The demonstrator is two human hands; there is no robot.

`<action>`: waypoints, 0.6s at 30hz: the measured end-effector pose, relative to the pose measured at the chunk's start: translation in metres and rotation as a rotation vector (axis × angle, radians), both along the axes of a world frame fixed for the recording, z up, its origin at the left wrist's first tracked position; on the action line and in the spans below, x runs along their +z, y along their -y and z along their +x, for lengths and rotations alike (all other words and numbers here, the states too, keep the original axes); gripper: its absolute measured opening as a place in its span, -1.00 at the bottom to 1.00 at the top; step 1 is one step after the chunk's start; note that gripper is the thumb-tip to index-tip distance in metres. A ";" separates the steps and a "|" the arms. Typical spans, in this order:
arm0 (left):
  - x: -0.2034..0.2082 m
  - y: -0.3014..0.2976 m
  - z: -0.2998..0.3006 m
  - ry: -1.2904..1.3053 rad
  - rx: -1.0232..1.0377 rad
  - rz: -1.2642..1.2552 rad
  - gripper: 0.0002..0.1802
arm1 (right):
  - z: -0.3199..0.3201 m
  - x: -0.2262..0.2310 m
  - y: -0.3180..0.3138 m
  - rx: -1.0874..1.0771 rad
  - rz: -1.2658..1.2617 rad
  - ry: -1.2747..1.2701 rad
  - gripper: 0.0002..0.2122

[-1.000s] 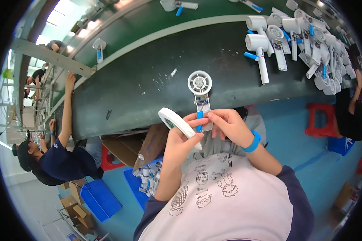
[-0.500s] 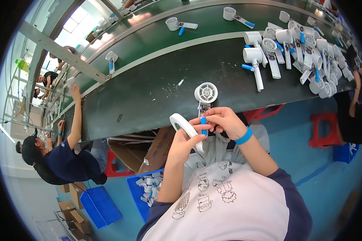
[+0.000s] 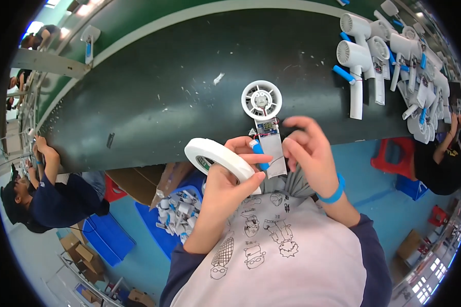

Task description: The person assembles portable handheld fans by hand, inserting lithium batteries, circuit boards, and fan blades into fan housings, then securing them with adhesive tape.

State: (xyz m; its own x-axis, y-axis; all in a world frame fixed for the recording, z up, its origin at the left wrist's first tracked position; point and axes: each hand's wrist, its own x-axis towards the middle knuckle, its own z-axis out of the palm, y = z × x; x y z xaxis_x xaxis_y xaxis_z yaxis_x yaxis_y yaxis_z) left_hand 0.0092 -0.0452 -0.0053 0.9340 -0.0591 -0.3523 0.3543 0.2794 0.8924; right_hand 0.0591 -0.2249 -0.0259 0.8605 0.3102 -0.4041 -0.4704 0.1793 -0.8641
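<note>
An opened white handheld fan [image 3: 246, 101] lies at the near edge of the dark table, round head away from me. Its handle shell [image 3: 275, 156] points toward me, with a small blue circuit board [image 3: 268, 127] showing near the head. My left hand [image 3: 221, 197] is closed around a roll of white tape [image 3: 195, 148]. Its fingers also reach a blue cylindrical battery [image 3: 260, 152] beside the handle. Just right of the handle, my right hand [image 3: 315, 161] is slightly blurred, index finger stretched out and thumb apart, with nothing visible in it.
Many similar fans [image 3: 356, 55] are heaped at the far right. Behind the table runs a green conveyor [image 3: 133, 23] carrying another fan [image 3: 89, 38]. A blue bin [image 3: 151, 217] of white parts is at lower left. People sit on both sides; a red stool [image 3: 394, 156] is at right.
My right hand has let go of the battery and moved right, its fingers opening. The handle is now uncovered. My left hand keeps the tape roll. The view has shifted closer to the table.
</note>
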 end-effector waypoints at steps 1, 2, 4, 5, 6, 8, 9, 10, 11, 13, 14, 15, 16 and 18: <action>-0.001 -0.001 0.001 -0.028 -0.019 0.010 -0.71 | 0.000 0.007 -0.002 -0.030 -0.321 0.318 -0.68; -0.001 -0.002 0.002 -0.055 -0.038 0.022 -0.72 | 0.002 0.019 0.000 0.019 -0.526 0.514 -0.50; 0.004 -0.004 0.003 -0.079 -0.058 -0.010 -0.72 | 0.013 0.036 0.009 0.247 -0.583 0.771 -0.46; 0.005 -0.005 0.003 -0.084 -0.083 -0.032 -0.71 | 0.018 0.038 0.011 0.469 -0.617 1.044 -0.42; 0.005 -0.004 0.003 -0.013 -0.080 -0.032 -0.73 | 0.020 0.038 0.007 0.523 -0.555 1.060 -0.40; 0.013 -0.005 0.000 -0.045 -0.092 -0.058 -0.73 | 0.022 0.027 0.004 0.560 -0.506 1.096 -0.39; 0.015 -0.007 0.002 -0.059 -0.101 -0.090 -0.73 | 0.026 0.022 0.001 0.598 -0.464 1.150 -0.39; 0.017 -0.005 0.000 -0.074 -0.069 -0.046 -0.79 | 0.027 0.021 -0.002 0.591 -0.418 1.148 -0.39; 0.017 -0.009 -0.004 -0.074 -0.056 -0.033 -0.79 | 0.027 0.022 -0.001 0.593 -0.399 1.155 -0.39; 0.012 -0.016 -0.010 -0.115 -0.068 -0.017 -0.86 | 0.028 0.023 0.007 0.491 -0.439 0.989 -0.40; 0.018 -0.021 -0.010 -0.257 -0.126 0.023 -0.83 | 0.029 0.019 0.009 0.490 -0.362 0.922 -0.38; 0.019 -0.022 -0.014 -0.264 -0.122 0.023 -0.83 | 0.027 0.016 0.009 0.494 -0.357 0.916 -0.38; 0.018 -0.022 -0.016 -0.317 -0.234 0.065 -0.83 | 0.024 0.011 0.009 0.476 -0.229 0.847 -0.36; 0.019 -0.020 -0.015 -0.337 -0.352 0.088 -0.76 | 0.023 0.004 0.005 0.445 -0.070 0.793 -0.31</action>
State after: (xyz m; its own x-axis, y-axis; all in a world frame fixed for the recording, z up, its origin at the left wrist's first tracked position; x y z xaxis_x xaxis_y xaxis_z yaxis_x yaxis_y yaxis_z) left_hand -0.0054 -0.0256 0.0132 0.6959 -0.3072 -0.6492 0.6867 0.0199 0.7267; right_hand 0.0818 -0.2300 -0.0219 0.7004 0.6774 0.2248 0.2533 0.0585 -0.9656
